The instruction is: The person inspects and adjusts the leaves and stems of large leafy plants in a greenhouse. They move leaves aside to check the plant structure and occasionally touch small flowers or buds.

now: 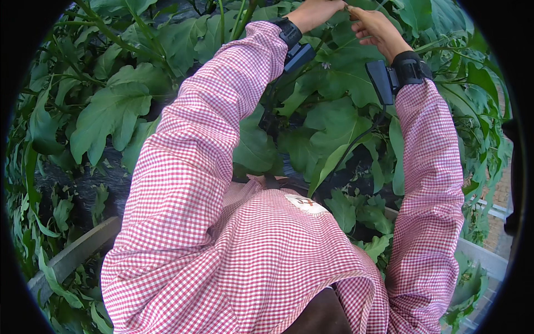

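Note:
Both my hands reach up to the top edge of the view, among large lobed leaves that look like eggplant foliage. My left hand (318, 14) has its fingers together, the tips close to those of my right hand. The thumb and forefinger of my right hand (372, 28) pinch at something small near my left fingertips; its other fingers are loosely curled. What lies between the fingertips is too small to tell. Below the hands spreads a broad green leaf (340, 79), with a pale purple flower (326, 65) beside it. Each wrist wears a black strapped device.
A grey bed-edge board (79, 244) runs at lower left and goes on at the right (479, 254). Dark plastic film (100, 179) covers soil under the plants. Thick stems (121, 39) stand at upper left. A black cable (354, 140) hangs from the right wrist device. Paving shows at far right.

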